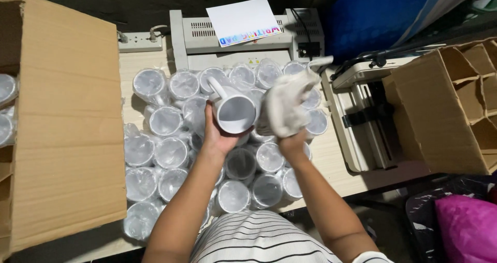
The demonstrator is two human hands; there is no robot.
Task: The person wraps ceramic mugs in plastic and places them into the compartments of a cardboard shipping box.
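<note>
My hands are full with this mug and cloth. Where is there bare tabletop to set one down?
Bare table shows only as a strip between the wrapped mugs and the grey machine, plus a sliver by the power strip. Elsewhere the mugs crowd it.

Both forearms reach forward, left hand point(220, 133) and right hand point(292, 139) raised with fingers curled closed.

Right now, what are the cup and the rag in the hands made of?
The white mug in the left hand looks like glazed ceramic: smooth, glossy, thick-walled, with a moulded handle. The rag in the right hand looks like soft off-white cloth, probably cotton: it crumples and folds with a matte surface.
</note>
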